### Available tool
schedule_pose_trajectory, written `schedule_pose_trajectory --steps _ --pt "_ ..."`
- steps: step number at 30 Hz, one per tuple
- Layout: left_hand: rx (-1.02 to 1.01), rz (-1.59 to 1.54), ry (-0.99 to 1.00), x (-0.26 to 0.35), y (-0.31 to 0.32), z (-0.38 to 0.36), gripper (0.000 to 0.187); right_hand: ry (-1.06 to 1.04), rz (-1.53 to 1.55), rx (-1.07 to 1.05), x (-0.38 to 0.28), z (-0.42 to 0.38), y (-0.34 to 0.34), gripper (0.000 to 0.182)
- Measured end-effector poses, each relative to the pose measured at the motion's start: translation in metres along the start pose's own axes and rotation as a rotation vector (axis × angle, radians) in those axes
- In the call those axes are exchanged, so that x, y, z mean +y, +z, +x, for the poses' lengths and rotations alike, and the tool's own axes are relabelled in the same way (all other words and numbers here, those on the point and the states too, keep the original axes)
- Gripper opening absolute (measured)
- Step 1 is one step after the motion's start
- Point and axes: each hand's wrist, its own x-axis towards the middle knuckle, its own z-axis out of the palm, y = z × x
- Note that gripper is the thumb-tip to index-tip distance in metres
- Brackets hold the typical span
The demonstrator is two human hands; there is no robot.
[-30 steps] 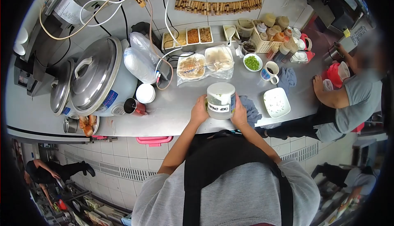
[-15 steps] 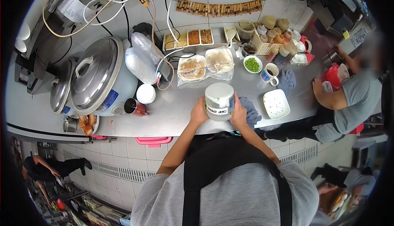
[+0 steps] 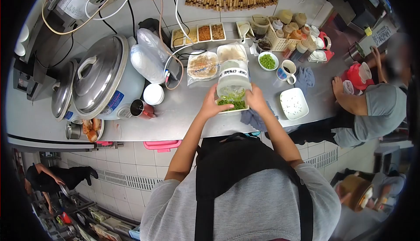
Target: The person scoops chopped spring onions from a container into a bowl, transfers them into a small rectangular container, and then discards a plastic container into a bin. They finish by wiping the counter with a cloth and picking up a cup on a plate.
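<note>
A clear plastic tub (image 3: 233, 81) with a handwritten label, partly legible as "CHOP SPRING", tilts with its lower end toward me. Chopped spring onions (image 3: 232, 105) lie at that end and in a white-rimmed dish beneath it. My left hand (image 3: 211, 105) is closed at the tub's lower left, its thumb reaching across the greens. Whether it also grips the dish is hidden. Against the tub's right side, my right hand (image 3: 256, 100) is closed around it. A grey-blue cloth (image 3: 258, 117) lies beside the right wrist.
A bowl of chopped greens (image 3: 267, 60), a mug (image 3: 286, 72) and a square white dish (image 3: 294, 103) stand to the right. Bagged food (image 3: 203, 67) lies behind the tub. Large lidded pots (image 3: 103, 72) occupy the left. A co-worker (image 3: 380, 105) stands at the right.
The tub has tipped and moved slightly away from me, its label now at the far end. Chopped spring onions have come into view below it. The co-worker's far arm has shifted.
</note>
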Motion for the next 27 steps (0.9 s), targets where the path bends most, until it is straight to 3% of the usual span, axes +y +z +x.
schedule_pose_trajectory --steps 2,8,12,14,15,17,18,20,21,23,24,26,27 --pt "-0.061 -0.256 -0.058 0.006 -0.003 0.005 0.099 0.268 0.208 -0.174 -0.006 0.010 -0.008 0.040" --pt "-0.077 -0.480 -0.199 0.007 -0.007 0.019 0.095 0.347 0.303 -0.224 0.000 0.024 -0.016 0.027" --pt "-0.039 -0.704 -0.341 0.008 -0.013 0.031 0.091 0.369 0.263 -0.285 0.001 0.028 -0.021 0.035" --pt "-0.047 -0.383 -0.170 0.022 -0.015 0.033 0.089 0.249 0.168 -0.216 -0.007 0.025 -0.023 0.038" --pt "-0.049 -0.384 -0.170 0.021 -0.014 0.036 0.089 0.250 0.167 -0.214 -0.004 0.025 -0.022 0.038" --pt "0.007 0.098 -0.108 0.020 -0.015 0.043 0.077 -0.114 -0.177 -0.062 0.006 0.025 -0.016 0.045" --pt "0.006 0.098 -0.108 0.024 -0.014 0.043 0.077 -0.113 -0.176 -0.061 0.006 0.024 -0.013 0.045" --pt "-0.070 -0.082 -0.317 0.031 -0.010 0.044 0.071 -0.020 -0.099 -0.049 0.005 0.020 -0.005 0.046" --pt "-0.068 -0.081 -0.316 0.026 -0.006 0.043 0.071 -0.023 -0.098 -0.049 -0.003 0.013 -0.003 0.046" --pt "0.140 0.013 -0.103 0.009 0.003 0.038 0.069 -0.097 -0.299 0.280 -0.027 -0.011 -0.005 0.039" --pt "0.143 0.013 -0.102 0.010 0.004 0.035 0.069 -0.100 -0.299 0.279 -0.032 -0.020 -0.004 0.039" --pt "0.199 -0.044 -0.131 0.015 0.006 0.026 0.069 -0.116 -0.346 -0.002 -0.037 -0.034 -0.002 0.028" --pt "0.195 -0.044 -0.136 0.011 0.009 0.023 0.069 -0.300 -0.352 0.018 -0.027 -0.037 0.009 0.022"
